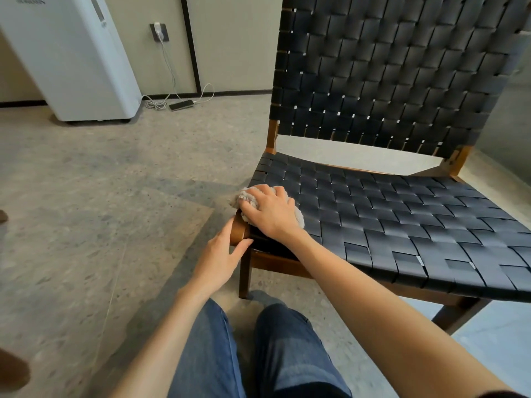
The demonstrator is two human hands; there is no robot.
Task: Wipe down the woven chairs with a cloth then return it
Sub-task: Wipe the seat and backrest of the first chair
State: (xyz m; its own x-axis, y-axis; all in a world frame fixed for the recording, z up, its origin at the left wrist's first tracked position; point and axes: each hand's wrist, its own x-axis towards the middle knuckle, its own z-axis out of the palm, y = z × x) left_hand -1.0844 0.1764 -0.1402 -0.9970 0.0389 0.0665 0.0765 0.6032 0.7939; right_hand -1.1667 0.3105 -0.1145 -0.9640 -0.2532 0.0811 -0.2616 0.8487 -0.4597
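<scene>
A chair [402, 219] with a black woven seat and back on a brown wooden frame fills the right half of the view. A fluffy beige cloth [244, 198] lies bunched on the seat's front left corner. My right hand [270, 211] presses down on the cloth, its fingers curled over it. Just below, my left hand [221, 254] holds the wooden front corner of the frame, thumb on one side and fingers on the other.
A white appliance [74, 58] stands on the floor at the back left. A wall socket [159, 32] feeds a white cable down to a phone [181, 105] lying on the floor. My knees in blue jeans [253, 354] are at the bottom.
</scene>
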